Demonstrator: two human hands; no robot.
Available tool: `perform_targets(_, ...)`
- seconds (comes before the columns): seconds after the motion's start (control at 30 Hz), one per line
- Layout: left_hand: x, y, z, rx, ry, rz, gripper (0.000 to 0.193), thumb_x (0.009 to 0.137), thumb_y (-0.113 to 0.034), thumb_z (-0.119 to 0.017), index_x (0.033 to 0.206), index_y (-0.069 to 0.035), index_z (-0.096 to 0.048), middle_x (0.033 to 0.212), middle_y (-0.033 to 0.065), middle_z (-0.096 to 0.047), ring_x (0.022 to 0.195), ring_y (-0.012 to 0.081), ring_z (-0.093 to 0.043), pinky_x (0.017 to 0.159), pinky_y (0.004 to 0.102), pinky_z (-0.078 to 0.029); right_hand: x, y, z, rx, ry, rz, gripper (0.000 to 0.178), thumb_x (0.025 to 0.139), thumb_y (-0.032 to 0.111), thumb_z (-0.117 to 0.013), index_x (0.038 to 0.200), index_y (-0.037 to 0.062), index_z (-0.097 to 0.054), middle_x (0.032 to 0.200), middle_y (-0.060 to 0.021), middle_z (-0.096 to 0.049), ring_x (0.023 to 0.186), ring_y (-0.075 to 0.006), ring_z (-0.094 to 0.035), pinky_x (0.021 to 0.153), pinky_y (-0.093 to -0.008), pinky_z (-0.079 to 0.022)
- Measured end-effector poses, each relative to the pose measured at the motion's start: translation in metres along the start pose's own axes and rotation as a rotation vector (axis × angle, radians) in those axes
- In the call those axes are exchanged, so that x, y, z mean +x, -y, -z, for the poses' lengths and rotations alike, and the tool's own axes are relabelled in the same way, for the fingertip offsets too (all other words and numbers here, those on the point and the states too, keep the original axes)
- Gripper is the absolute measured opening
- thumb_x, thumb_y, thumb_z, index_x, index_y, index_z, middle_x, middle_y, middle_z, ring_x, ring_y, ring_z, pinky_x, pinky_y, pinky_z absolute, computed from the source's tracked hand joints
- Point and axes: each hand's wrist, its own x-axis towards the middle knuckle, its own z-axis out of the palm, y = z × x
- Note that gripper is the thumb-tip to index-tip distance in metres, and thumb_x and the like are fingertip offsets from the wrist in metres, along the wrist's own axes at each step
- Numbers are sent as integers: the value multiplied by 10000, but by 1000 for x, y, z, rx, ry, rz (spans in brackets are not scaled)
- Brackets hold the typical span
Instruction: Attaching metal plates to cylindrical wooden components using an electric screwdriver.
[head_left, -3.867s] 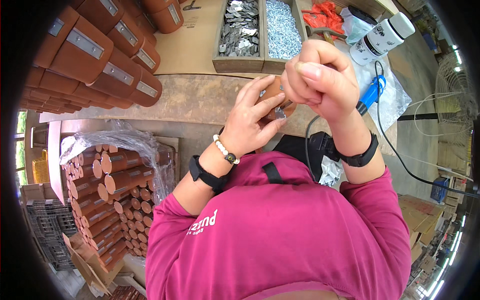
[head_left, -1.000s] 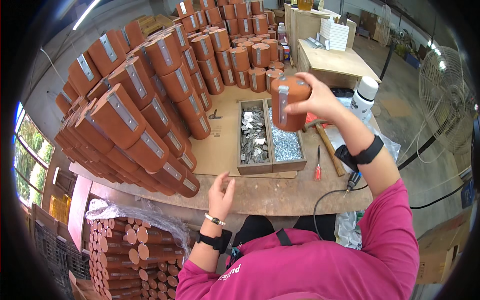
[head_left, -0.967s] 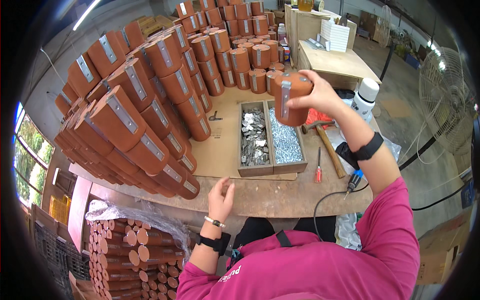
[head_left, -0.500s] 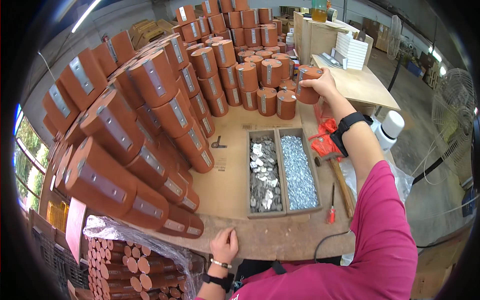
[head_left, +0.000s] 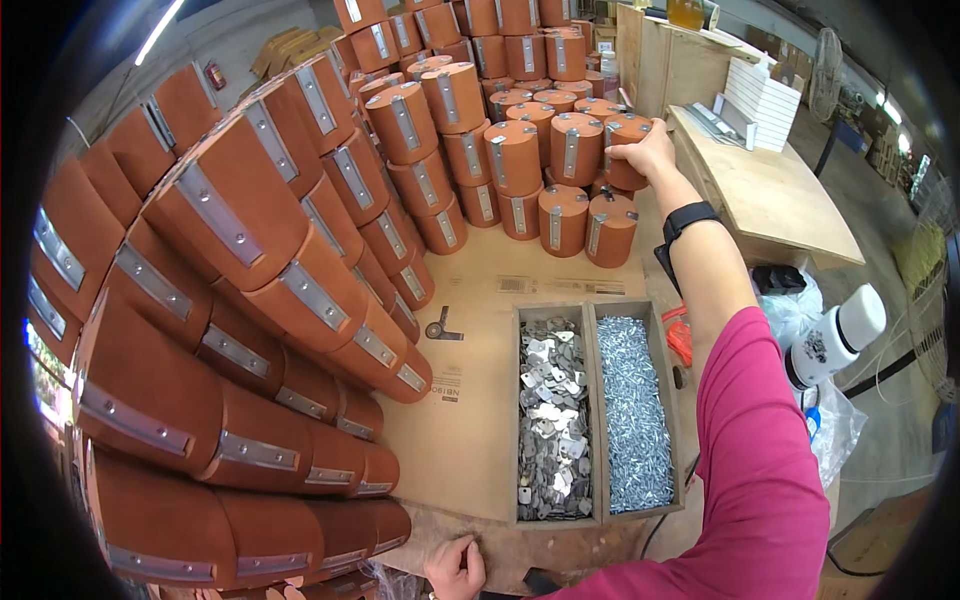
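Terracotta-colored cyls. (head_left: 330,300), each w/ a metal strip down its side, lie in tall sideways stacks at far L of a workbench (head_left: 420,520). Next to them, a tan cardboard sheet (head_left: 480,280) covers part of the surface. At bottom ctr., the worker's L hand (head_left: 455,568) is loosely clenched nr. the bench's front edge. Behind, upright cyls. (head_left: 515,160) stand in tiers, w/ strips mostly facing fwd. Just R of ctr., a two-part wooden tray (head_left: 598,440) holds flat metal tabs (head_left: 555,400) on its L side & silvery screws (head_left: 635,420) on its R. Above & beyond it, the R hand (head_left: 652,152), arm outstretched, grips one cyl. (head_left: 626,178) upright at the R end of the tiers, beside its neighbor; whether it touches those beneath, can't tell. Red plastic (head_left: 680,338) shows by the R forearm. Farther R: a plywood side table (head_left: 770,195) w/ a white stack (head_left: 760,105), then a white bottle (head_left: 840,335), tilted, nr. clear plastic (head_left: 842,435).
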Motion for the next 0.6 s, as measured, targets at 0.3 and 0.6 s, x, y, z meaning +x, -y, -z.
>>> perform_targets(0.3, 8, -4, 1, 23, 44, -16, 64, 707, -25, -533, 756, -17, -573, 692, 132, -569, 586, 285, -539, 526, 335, -434, 12, -3, -18, 12, 107, -18, 900, 485, 318, -791, 1145, -26, -286, 1098, -210, -466, 1031, -284, -470, 869, -324, -389)
perform_targets(0.6, -3, 8, -6, -29, -66, -5, 35, 670, -49, -570, 704, -56, -576, 570, 78, -529, 469, 224, -505, 431, 304, -391, 7, -4, -20, -3, 364, -53, 1157, 537, 158, -768, 1264, 6, 119, 1261, -247, -230, 1136, -287, -334, 937, -342, -313)
